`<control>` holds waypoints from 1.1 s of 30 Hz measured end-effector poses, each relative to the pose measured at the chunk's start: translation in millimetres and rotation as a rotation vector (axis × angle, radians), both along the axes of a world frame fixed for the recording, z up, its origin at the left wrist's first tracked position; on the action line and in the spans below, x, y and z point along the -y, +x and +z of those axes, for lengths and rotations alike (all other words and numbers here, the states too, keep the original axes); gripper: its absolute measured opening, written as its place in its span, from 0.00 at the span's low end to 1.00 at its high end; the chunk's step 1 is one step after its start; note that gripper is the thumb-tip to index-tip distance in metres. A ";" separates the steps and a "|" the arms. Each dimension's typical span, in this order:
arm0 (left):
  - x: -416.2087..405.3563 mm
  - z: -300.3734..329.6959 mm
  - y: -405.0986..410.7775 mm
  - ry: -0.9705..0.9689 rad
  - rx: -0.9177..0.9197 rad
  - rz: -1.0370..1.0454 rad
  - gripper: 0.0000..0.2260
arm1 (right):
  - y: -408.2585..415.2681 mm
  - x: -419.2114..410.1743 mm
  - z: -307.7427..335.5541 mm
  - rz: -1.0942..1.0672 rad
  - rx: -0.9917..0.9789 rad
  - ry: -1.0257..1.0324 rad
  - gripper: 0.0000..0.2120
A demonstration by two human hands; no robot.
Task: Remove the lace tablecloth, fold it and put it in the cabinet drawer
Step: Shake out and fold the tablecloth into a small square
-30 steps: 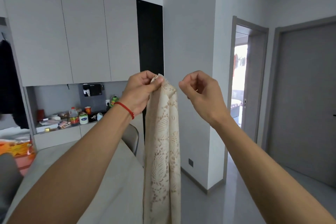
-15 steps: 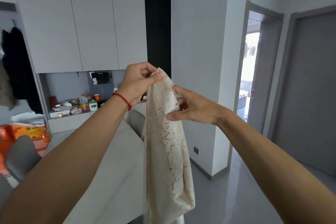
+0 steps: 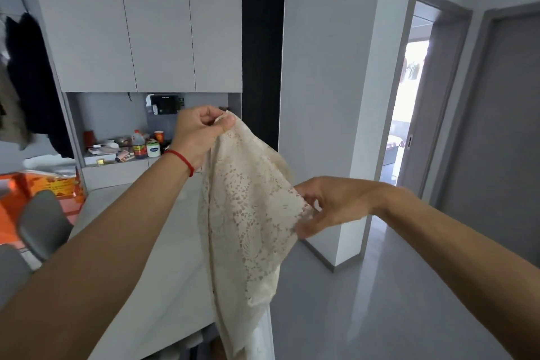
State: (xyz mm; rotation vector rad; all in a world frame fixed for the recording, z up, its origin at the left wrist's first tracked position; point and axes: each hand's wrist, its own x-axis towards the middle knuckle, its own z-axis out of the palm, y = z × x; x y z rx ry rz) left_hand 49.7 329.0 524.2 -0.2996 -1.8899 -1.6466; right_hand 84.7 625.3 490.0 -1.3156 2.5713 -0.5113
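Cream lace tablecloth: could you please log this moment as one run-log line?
cream lace tablecloth off table, hanging | left hand pinches top corner | right hand holds side edge, lower | phase: folding | drawer step not yet done

Lace tablecloth [image 3: 248, 207]: cream, openwork leaf-and-flower pattern. Wrist cord [image 3: 182, 158] red; box [image 3: 43, 190] orange with yellow print. Upper cabinets [image 3: 152, 20] pale grey beside a black panel [image 3: 263, 47]; counter [image 3: 163, 242] off-white.

Tall pale cabinets [image 3: 152, 20] fill back wall. Under them, open niche [image 3: 117, 114] with cluttered counter [image 3: 117, 155]. Right of cabinets, dark vertical panel [image 3: 263, 47], then white wall pillar [image 3: 330, 67]. Further right, open doorway [image 3: 409, 102], daylight beyond, then closed grey door [image 3: 502, 126]. Glossy grey floor [image 3: 380, 301]. Below cabinets, pale table [image 3: 163, 242], grey chair [image 3: 43, 222] left.
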 end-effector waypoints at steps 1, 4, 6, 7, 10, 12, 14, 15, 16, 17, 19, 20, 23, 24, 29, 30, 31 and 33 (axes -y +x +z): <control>3.2 1.1 1.2 -0.008 -0.007 0.019 0.11 | 0.8 -3.1 -9.3 -0.026 -0.038 0.041 0.17; 10.4 0.6 3.1 -0.024 -0.017 0.058 0.10 | -7.2 -15.0 -21.5 -0.103 -0.230 0.128 0.17; 16.0 -1.6 4.0 0.040 -0.012 0.063 0.05 | -10.1 -25.9 -19.6 -0.118 -0.282 0.122 0.16; 19.8 -2.3 4.4 0.086 -0.013 0.055 0.04 | -10.7 -32.4 -18.0 -0.126 -0.241 0.092 0.14; 30.5 -3.3 3.7 0.155 -0.042 0.037 0.04 | -10.8 -50.0 -17.5 -0.128 -0.114 0.031 0.07; 31.2 -4.9 4.1 0.162 -0.060 0.033 0.05 | -7.4 -53.6 -21.9 -0.069 -0.118 -0.011 0.10; 28.8 -6.7 4.3 0.162 -0.072 0.062 0.05 | -2.0 -53.5 -27.9 0.036 -0.156 -0.058 0.19; 28.0 -7.4 4.5 0.166 -0.077 0.079 0.06 | -0.1 -54.2 -31.5 0.060 -0.142 -0.070 0.21; 28.2 -8.2 4.6 0.170 -0.083 0.090 0.07 | -0.5 -56.1 -34.4 0.054 -0.147 -0.068 0.21; 28.7 -9.0 5.2 0.168 -0.091 0.095 0.08 | -2.1 -58.2 -35.6 0.027 -0.193 -0.056 0.19; 29.6 -10.5 7.9 0.148 -0.106 0.095 0.07 | -7.9 -65.0 -37.2 -0.120 -0.340 -0.037 0.17; 30.1 -11.3 9.1 0.146 -0.114 0.097 0.06 | -10.3 -68.9 -36.9 -0.188 -0.353 -0.051 0.16; 35.1 -14.1 12.3 0.170 -0.108 0.129 0.04 | -10.9 -77.6 -29.7 -0.273 -0.145 -0.168 0.08; 37.8 -15.0 13.3 0.191 -0.088 0.135 0.04 | -12.1 -79.3 -26.1 -0.300 -0.141 -0.206 0.09; 54.2 -21.8 20.2 0.341 0.034 0.060 0.09 | -17.4 -80.9 -3.3 -0.495 -0.297 -0.408 0.12; 58.2 -24.7 21.4 0.348 0.055 0.039 0.10 | -17.9 -79.5 1.7 -0.516 -0.305 -0.441 0.11; 61.6 -28.0 22.3 0.351 0.077 0.015 0.08 | -17.9 -77.6 7.5 -0.534 -0.318 -0.466 0.10; 66.7 -34.6 22.5 0.353 0.116 -0.024 0.03 | -19.5 -73.9 19.6 -0.561 -0.345 -0.516 0.09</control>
